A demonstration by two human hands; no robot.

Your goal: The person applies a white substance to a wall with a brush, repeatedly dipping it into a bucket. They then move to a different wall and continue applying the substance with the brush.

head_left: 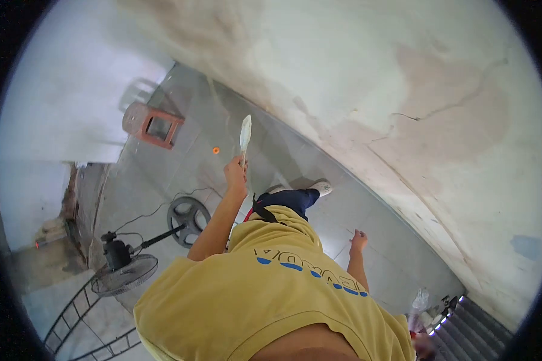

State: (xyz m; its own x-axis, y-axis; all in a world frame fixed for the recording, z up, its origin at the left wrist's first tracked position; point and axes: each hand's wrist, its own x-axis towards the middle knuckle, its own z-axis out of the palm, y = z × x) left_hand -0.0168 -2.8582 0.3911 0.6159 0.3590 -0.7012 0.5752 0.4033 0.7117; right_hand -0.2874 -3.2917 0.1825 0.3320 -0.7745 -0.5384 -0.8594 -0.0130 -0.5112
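My left hand [235,174] is closed round the handle of a narrow trowel-like tool [246,133]. Its whitish, leaf-shaped blade points up and away from me, over the floor and apart from the wall. My right hand [359,240] hangs low at my side with its fingers loosely bent and a little apart, and I see nothing in it. Beyond it, the pale wall [355,147] runs diagonally along my right, with brownish patches and a crack. Neither hand touches the wall.
On the grey tiled floor [190,159] lies a small orange ring-shaped thing [216,150]. A reddish stool [156,127] stands by the left wall. A pedestal fan [123,274] with a round base [188,221] and trailing cord is at left. Metal railing [72,313] and dark steps [473,328] sit lower down.
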